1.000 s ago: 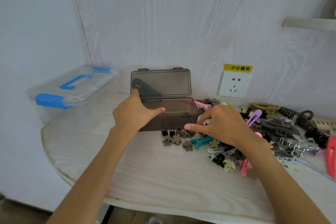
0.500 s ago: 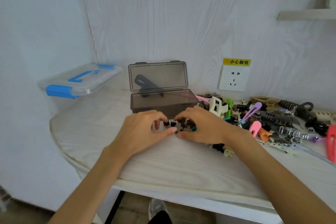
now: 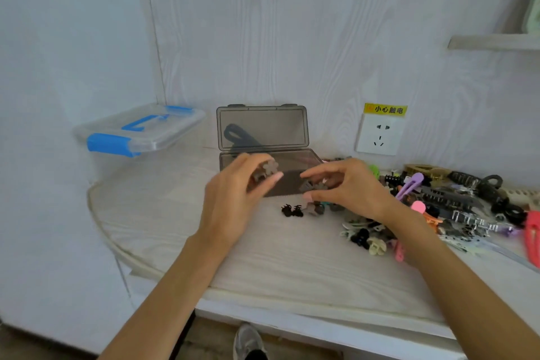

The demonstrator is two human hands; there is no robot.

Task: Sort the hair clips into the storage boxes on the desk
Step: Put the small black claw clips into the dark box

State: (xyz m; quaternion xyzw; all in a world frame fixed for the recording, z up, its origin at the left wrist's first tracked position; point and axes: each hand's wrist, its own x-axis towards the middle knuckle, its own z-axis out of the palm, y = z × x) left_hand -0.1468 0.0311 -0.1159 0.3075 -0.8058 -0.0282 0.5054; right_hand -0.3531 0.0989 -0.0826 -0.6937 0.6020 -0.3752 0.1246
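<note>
Hands meet above the near edge of an open smoky-grey storage box (image 3: 264, 128), each carrying small brown flower-shaped hair clips. The left hand (image 3: 233, 202) curls its fingers (image 3: 270, 180) round one flower clip (image 3: 268, 167), held just above the box's front wall; the right hand (image 3: 350, 184) pinches another flower clip (image 3: 317, 184) between thumb and fingertips, slightly nearer and to the right. On the table (image 3: 277, 266) just below them lie two tiny black claw clips (image 3: 292, 210) and a couple more brown ones (image 3: 314, 208), while the main pile of mixed clips (image 3: 438, 207) spreads to the right, well apart from a clear lidded box with blue latches (image 3: 140, 131) at far left, beyond the table's edge. A wall socket (image 3: 378, 134) sits behind the pile. Motion blur hides the exact finger placement on both clips. These clips look light, hard plastic and spring-loaded: stiff enough to pinch firmly, but small and smooth, so likely to slip or flick away if squeezed on the petals' edges. Gripping across the flat flower face and the hinge beneath seems safest, and several could probably be gathered at once. The thin teeth would probably be the fragile part, best kept clear of pressure when the clips drop into the box.
</note>
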